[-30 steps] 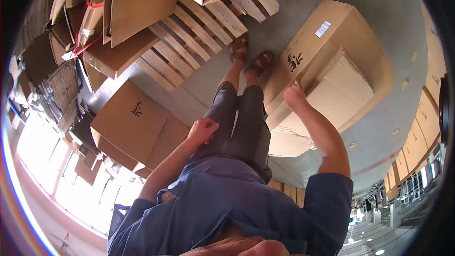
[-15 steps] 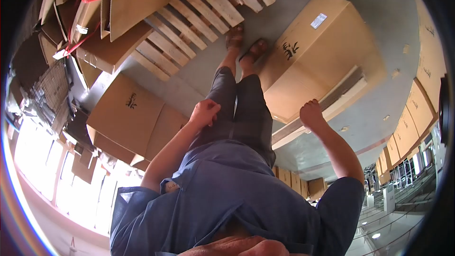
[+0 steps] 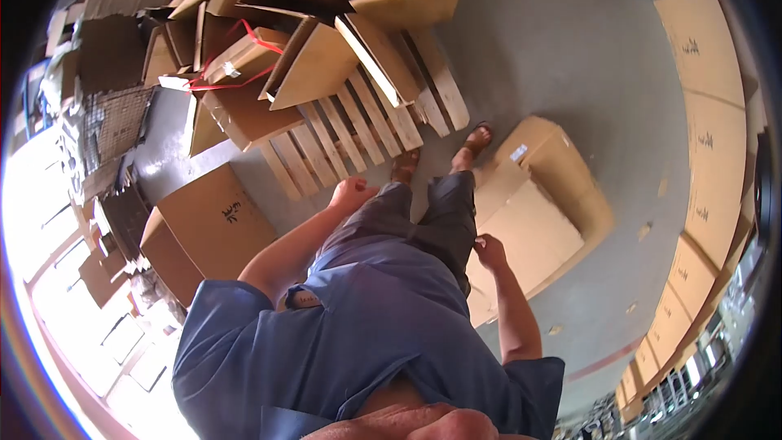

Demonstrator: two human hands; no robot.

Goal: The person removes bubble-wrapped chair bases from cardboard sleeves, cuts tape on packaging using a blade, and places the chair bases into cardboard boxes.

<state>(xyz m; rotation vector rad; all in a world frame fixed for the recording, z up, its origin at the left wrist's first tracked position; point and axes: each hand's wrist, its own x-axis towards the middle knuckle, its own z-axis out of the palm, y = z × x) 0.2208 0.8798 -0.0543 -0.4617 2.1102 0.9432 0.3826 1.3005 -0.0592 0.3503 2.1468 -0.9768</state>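
Loosely curled, my left hand [image 3: 352,194] hangs beside my left thigh, and nothing shows in it. My right hand [image 3: 489,252] hangs low by my right hip with its fingers bent in; I see nothing held there. Behind it in the picture lies a large brown cardboard box [image 3: 533,232], with a white label [image 3: 519,152] near its far end. Whether the right hand touches this box cannot be told. My feet stand between the box and a wooden pallet [image 3: 330,138].
Folded cardboard pieces [image 3: 322,61] lie heaped on and around the pallet, with red strapping [image 3: 262,42] among them. Another carton [image 3: 213,224] stands to my left. A row of marked cartons [image 3: 707,147] lines the right side, beyond grey floor [image 3: 562,49].
My view and body have turned, and the pallet and cardboard heap sit lower in the picture. My right hand has dropped closer to my hip. My feet have shifted in a step.
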